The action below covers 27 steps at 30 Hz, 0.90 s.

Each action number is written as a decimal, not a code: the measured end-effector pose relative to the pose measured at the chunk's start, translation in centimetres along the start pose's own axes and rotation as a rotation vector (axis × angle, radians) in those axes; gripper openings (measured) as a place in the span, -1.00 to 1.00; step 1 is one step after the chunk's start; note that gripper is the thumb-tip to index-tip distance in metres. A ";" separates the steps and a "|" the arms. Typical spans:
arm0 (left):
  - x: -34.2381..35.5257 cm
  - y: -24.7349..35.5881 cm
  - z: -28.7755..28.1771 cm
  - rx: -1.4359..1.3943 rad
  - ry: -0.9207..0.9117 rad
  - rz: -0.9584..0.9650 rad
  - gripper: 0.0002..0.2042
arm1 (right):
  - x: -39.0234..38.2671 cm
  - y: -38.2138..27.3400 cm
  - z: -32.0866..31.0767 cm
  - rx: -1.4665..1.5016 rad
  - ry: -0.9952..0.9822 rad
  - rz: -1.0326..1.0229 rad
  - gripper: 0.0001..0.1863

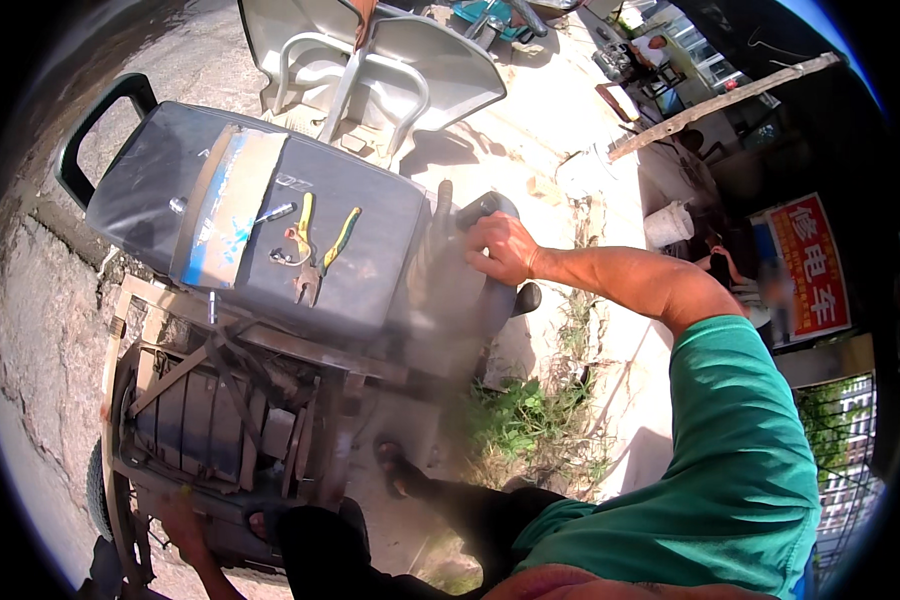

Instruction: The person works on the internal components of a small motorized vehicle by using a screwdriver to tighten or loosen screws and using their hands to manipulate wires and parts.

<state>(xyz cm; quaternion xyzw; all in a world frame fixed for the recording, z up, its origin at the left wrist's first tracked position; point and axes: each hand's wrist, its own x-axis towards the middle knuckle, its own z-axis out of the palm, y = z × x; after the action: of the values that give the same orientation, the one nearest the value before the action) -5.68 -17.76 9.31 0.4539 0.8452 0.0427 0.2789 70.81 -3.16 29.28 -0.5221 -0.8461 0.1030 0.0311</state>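
Note:
My right hand (505,248) is closed, knuckles up, at the dark rounded end of a vehicle, beside a black grip (527,298); what its fingers hold is hidden. Low on the left, my left hand (178,522) reaches down beside the open metal frame (345,415) and its dark boxy parts (195,425). It is shaded and unclear, so its fingers cannot be read. On the black seat (355,215) lie pliers (312,280) with yellow-green handles. A small metal tool (275,213) lies near a piece of cardboard (232,205) with blue marks.
A black curved bar (75,155) rises at the seat's far left. Beyond stand grey panels with a metal tube frame (410,75). Weeds (530,415) grow right of the vehicle. A wooden pole (720,105), white bucket (668,225) and red sign (810,265) are at right; a person (653,50) sits far off.

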 end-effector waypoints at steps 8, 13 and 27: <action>-0.2 0.7 -0.7 0.124 -0.016 -0.013 -0.36 | 0.0 -0.7 -0.5 0.003 0.009 0.038 -0.79; 2.1 -5.7 0.6 0.076 0.128 0.158 -0.40 | 1.5 -1.1 -0.3 0.011 0.020 0.029 -0.79; 1.4 -3.7 0.1 0.139 0.057 0.234 -0.47 | 0.8 -1.2 -0.3 -0.006 -0.030 0.052 -0.76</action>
<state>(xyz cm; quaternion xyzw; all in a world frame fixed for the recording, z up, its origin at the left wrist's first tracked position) -8.96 -18.84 7.47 0.5661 0.7951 0.0295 0.2157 69.43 -2.94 29.75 -0.5423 -0.8330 0.1090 0.0138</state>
